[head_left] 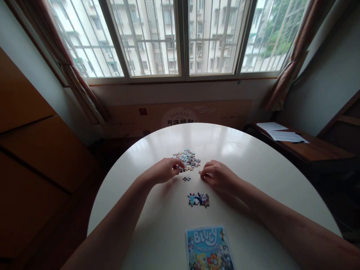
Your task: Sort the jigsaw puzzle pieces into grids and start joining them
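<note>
A loose pile of jigsaw puzzle pieces (189,157) lies on the white round table (253,157). My left hand (166,169) is at the pile's near-left edge, fingers curled down among the pieces; whatever lies between its fingertips is hidden. To the right of the pile, my right hand (216,173) has its fingers closed at the table top, with a small puzzle piece (199,172) showing at the fingertips. Between the hands and a little nearer sits a small separate bit of puzzle (186,179). Closer to me is a joined section of puzzle (198,199), blue and dark.
A blue "Bluey" picture card (208,247) lies at the near side of the table. Beyond the right edge, papers (284,133) and pens rest on a brown desk (323,148). A printed cardboard panel (126,116) stands under the barred window.
</note>
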The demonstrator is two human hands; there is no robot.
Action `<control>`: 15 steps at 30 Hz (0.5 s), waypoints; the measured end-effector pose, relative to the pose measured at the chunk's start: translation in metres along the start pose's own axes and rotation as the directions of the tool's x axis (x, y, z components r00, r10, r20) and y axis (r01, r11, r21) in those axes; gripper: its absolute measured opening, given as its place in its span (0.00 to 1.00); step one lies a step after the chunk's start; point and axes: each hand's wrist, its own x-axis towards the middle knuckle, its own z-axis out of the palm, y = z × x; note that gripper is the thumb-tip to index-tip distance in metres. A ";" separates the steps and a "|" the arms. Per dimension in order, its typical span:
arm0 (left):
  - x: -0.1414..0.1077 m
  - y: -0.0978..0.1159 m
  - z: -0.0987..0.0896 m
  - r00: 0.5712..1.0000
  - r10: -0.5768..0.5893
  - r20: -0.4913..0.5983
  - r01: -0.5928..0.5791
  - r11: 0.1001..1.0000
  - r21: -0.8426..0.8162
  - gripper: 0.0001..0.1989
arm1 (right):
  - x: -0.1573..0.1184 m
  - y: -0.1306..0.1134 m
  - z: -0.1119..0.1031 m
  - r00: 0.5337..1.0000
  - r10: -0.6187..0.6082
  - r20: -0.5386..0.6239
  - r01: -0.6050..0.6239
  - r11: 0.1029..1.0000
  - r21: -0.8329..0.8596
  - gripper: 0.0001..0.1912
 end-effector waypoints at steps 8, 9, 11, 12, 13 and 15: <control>-0.010 0.000 -0.012 0.978 -0.171 -0.116 0.198 0.940 0.279 0.23 | 0.001 -0.001 -0.003 0.995 0.081 -0.053 -0.084 0.995 -0.057 0.21; -0.011 0.000 -0.015 0.974 -0.178 -0.140 0.213 0.928 0.306 0.20 | 0.000 -0.003 -0.006 0.994 0.095 -0.044 -0.098 0.993 -0.061 0.20; -0.014 0.001 -0.021 0.974 -0.175 -0.142 0.213 0.920 0.329 0.13 | -0.003 -0.007 -0.010 0.995 0.102 0.003 -0.102 0.993 -0.057 0.16; -0.015 0.002 -0.023 0.983 -0.159 -0.095 0.181 0.931 0.316 0.11 | -0.004 -0.009 -0.012 0.995 0.089 0.044 -0.087 0.995 -0.045 0.16; -0.016 0.004 -0.023 0.991 -0.129 -0.021 0.129 0.950 0.285 0.09 | -0.004 -0.011 -0.013 0.994 0.067 0.088 -0.065 0.998 -0.028 0.15; -0.017 0.010 -0.021 0.989 -0.025 0.148 -0.003 0.982 0.186 0.08 | -0.004 -0.013 -0.014 0.988 0.004 0.156 -0.005 1.000 0.003 0.15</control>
